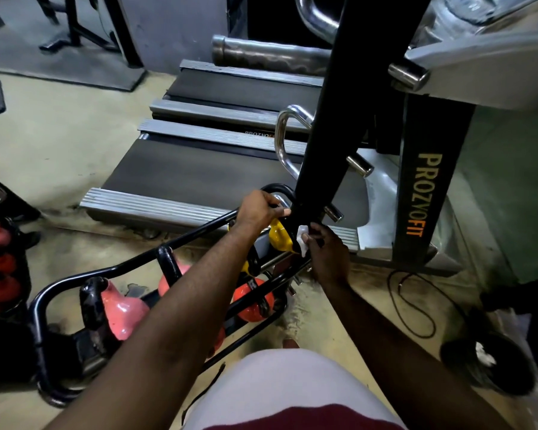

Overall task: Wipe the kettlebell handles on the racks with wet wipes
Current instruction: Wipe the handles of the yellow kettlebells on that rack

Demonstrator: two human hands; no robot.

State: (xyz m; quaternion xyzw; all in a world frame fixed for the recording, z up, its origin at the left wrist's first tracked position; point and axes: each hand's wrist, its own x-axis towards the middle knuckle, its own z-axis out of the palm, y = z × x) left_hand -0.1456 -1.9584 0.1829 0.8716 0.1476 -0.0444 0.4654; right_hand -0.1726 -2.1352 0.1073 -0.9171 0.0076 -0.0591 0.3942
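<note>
left hand [263, 209] grips the top rail [199, 229] at the far end of the rack [41, 305]; right hand [325, 248] pinches the wet wipe [302, 240] just beside the yellow kettlebell [279, 235] there. handle mostly hidden. judgement: wrap wipe fully round the handle, run its whole loop, keep the left hand bracing.

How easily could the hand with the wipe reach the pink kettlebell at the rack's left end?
Probably, but not directly. The right hand holds the wipe on the yellow kettlebell; the left arm, gripping the rack, crosses between it and the pink kettlebell, whose handle stands uncovered.
</note>
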